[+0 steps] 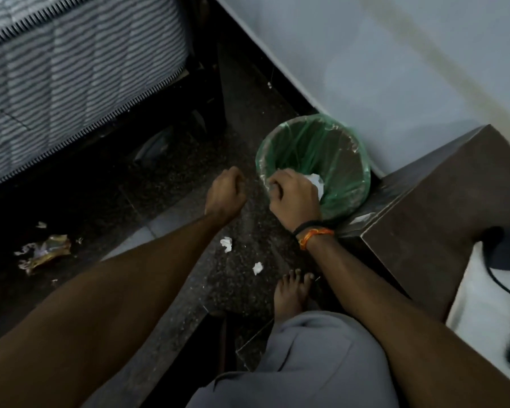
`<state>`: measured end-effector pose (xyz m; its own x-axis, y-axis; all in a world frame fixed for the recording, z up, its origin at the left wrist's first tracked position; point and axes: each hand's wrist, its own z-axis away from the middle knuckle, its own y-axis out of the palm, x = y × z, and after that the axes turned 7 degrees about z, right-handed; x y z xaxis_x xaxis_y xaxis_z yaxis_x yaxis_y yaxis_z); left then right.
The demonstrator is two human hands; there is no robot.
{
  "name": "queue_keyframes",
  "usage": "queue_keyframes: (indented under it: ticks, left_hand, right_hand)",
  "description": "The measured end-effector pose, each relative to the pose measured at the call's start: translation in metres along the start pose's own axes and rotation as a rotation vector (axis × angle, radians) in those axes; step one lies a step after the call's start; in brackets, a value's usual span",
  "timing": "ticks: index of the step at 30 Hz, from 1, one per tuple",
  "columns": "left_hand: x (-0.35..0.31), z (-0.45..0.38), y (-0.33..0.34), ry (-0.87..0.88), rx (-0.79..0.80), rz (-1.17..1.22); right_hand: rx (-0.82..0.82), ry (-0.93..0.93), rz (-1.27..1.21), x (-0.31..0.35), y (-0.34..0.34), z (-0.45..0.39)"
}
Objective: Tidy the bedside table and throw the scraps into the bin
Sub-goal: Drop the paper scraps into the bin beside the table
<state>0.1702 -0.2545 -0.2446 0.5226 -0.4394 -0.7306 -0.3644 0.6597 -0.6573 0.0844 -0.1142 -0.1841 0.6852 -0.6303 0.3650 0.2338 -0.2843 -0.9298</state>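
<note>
Two hands reach down: the right hand (295, 195) pinches crumpled white paper (316, 182), light, soft and easily squeezed, over the green-lined bin (348, 172), while the left hand (226, 192), curled, holds nothing visible.

One head-worn view — looking steeply down, close over the floor (224, 148).

The dark speckled floor (189, 160) carries the green-lined bin (336, 160) at centre right, two white paper scraps (226, 244) below centre, a crumpled wrapper (46, 253) at left.
</note>
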Motion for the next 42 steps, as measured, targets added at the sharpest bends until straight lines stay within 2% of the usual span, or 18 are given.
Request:
queue_keyframes:
  ticks: [3,6,10,12,16,18,19,22,24,27,30,34,39,42]
  left_hand:
    - [0.032,0.013,0.013,-0.085,0.088,-0.068]
    - [0.061,0.025,0.026,-0.193,0.281,-0.164]
    - [0.102,0.039,0.051,-0.25,0.597,-0.233]
    - [0.122,0.046,0.069,-0.247,0.701,-0.269]
    - [0.146,0.06,0.097,-0.267,0.717,-0.289]
    - [0.157,0.064,0.109,-0.299,0.582,-0.249]
    - [0.16,0.066,0.115,-0.338,0.508,-0.21]
    - [0.152,0.066,0.118,-0.409,0.423,-0.016]
    - [0.143,0.062,0.116,-0.397,0.449,-0.013]
    - [0.138,0.06,0.112,-0.488,0.381,-0.009]
    - [0.146,0.062,0.108,-0.401,0.501,-0.168]
    - [0.151,0.062,0.096,-0.338,0.427,-0.196]
    - [0.128,0.055,0.068,-0.317,0.416,-0.187]
    - [0.106,0.044,0.049,-0.282,0.417,-0.165]
  right_hand:
    - [0.092,-0.11,-0.005,-0.003,0.025,0.015]
    - [0.257,-0.197,0.007,-0.007,0.057,0.033]
    - [0.598,-0.134,0.02,-0.019,0.108,0.06]
    - [0.706,-0.091,0.038,-0.029,0.134,0.072]
    - [0.859,-0.053,0.1,-0.048,0.171,0.094]
    - [0.901,-0.071,0.142,-0.054,0.184,0.103]
    - [0.907,-0.084,0.158,-0.057,0.19,0.107]
    - [0.9,-0.086,0.176,-0.061,0.206,0.113]
    - [0.881,-0.1,0.187,-0.063,0.213,0.115]
    - [0.877,-0.158,0.238,-0.062,0.221,0.118]
    - [0.914,-0.158,0.237,-0.061,0.222,0.118]
    - [0.874,-0.059,0.143,-0.062,0.213,0.108]
    - [0.753,0.065,-0.017,-0.045,0.178,0.089]
    - [0.612,0.126,-0.127,-0.032,0.145,0.074]
